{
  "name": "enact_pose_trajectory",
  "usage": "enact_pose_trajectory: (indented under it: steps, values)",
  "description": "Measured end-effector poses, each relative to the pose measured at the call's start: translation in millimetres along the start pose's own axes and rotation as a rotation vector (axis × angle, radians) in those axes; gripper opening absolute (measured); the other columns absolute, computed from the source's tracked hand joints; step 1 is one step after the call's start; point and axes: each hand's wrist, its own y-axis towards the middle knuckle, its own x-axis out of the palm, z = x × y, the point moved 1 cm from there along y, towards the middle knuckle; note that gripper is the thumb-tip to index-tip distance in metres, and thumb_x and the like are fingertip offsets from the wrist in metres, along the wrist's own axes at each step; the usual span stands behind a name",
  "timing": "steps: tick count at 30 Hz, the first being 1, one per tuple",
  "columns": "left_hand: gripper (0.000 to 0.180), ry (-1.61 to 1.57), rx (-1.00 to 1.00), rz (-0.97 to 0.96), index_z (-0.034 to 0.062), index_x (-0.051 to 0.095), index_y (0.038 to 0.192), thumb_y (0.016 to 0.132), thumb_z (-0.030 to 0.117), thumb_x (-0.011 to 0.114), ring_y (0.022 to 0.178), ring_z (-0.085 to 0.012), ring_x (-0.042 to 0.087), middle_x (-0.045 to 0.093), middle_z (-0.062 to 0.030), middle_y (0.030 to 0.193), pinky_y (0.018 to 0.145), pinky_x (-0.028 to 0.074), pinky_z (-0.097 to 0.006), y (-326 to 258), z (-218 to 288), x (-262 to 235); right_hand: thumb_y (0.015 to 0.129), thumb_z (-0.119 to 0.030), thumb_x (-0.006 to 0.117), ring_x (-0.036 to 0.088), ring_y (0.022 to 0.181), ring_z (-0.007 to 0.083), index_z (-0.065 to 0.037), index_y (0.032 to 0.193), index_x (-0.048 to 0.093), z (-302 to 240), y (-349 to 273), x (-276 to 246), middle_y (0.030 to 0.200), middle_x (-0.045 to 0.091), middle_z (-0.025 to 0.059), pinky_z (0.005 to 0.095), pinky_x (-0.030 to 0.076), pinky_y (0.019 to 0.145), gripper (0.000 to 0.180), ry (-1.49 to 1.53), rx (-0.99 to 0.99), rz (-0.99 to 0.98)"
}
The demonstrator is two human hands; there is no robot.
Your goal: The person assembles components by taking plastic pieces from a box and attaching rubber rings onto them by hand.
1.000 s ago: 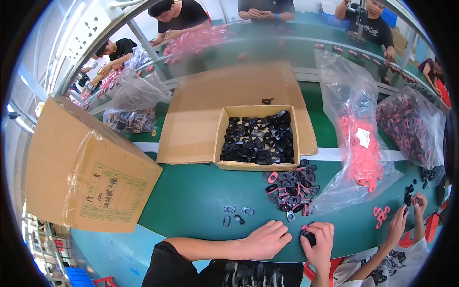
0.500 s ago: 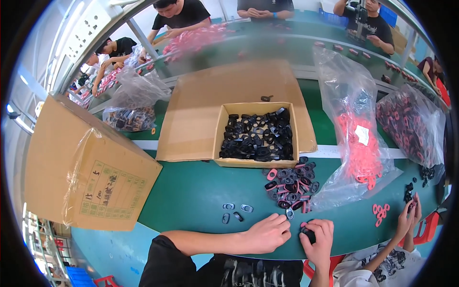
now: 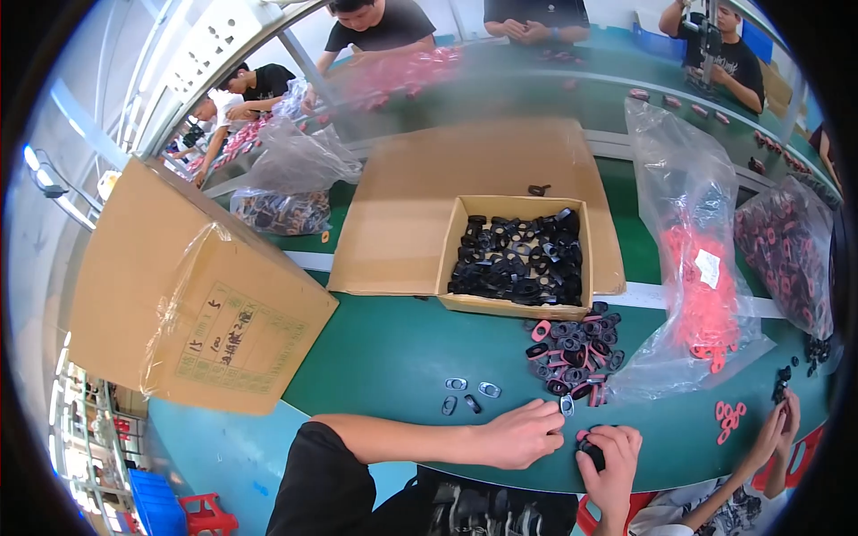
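Note:
My right hand [image 3: 613, 457] is closed around a small black oval part [image 3: 591, 453] with a bit of pink at its top, just over the near table edge. To its left, my left hand [image 3: 524, 435] is curled with the fingertips together; whatever they hold, if anything, is hidden. Beside those fingertips is a silver-grey oval ring [image 3: 567, 406]. Beyond the hands lies a heap of black and pink oval parts [image 3: 575, 350]. Several loose grey and black oval pieces [image 3: 457, 383] rest left of the heap.
An open cardboard box [image 3: 451, 259] of black parts stands on a cardboard sheet [image 3: 384, 214]. A large carton [image 3: 206, 295] is at left. A clear bag of pink rings [image 3: 702, 295] lies at right. A co-worker's hands [image 3: 779, 429] work beside loose pink rings [image 3: 728, 420].
The whole view has shifted, so the scene sits further right in the picture. Both hands keep nearly the same pose and place at the table edge; the black part stays in my right hand.

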Motion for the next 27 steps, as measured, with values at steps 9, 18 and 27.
enact_pose_trajectory:
  steps: [9,18,27]
  values:
    - [0.018,-0.163,-0.073,-0.132,0.0061,0.064,0.085,0.081,0.016,0.079,0.099,-0.0281,0.049,0.051,-0.0086,0.095,0.084,0.041,-0.041,5.4,-2.2,-10.6,0.069,-0.005,0.080,0.057,0.106,0.0350,-0.004,0.101,0.067,-2.9,4.8,-3.3,0.111,0.067,0.0107,0.0461,0.044,0.098,0.035,0.039,0.013,0.033]
    - [0.030,0.051,-0.025,-0.062,-0.0050,0.068,0.111,0.085,0.010,0.066,0.096,-0.0267,0.055,0.056,-0.0097,0.099,0.082,0.047,-0.036,-1.4,12.6,-12.5,0.070,-0.004,0.079,0.057,0.105,0.0348,-0.004,0.102,0.066,6.8,3.9,-2.0,0.110,0.067,0.0117,0.0455,0.045,0.096,0.035,0.078,0.021,0.043]
    - [0.037,0.054,0.027,-0.035,-0.0088,0.067,0.116,0.083,0.009,0.065,0.094,-0.0273,0.056,0.058,-0.0104,0.097,0.083,0.048,-0.037,-5.1,5.0,-15.1,0.071,-0.002,0.077,0.058,0.106,0.0356,-0.002,0.102,0.066,4.7,5.2,2.7,0.110,0.067,0.0125,0.0457,0.046,0.096,0.033,0.079,0.001,0.064]
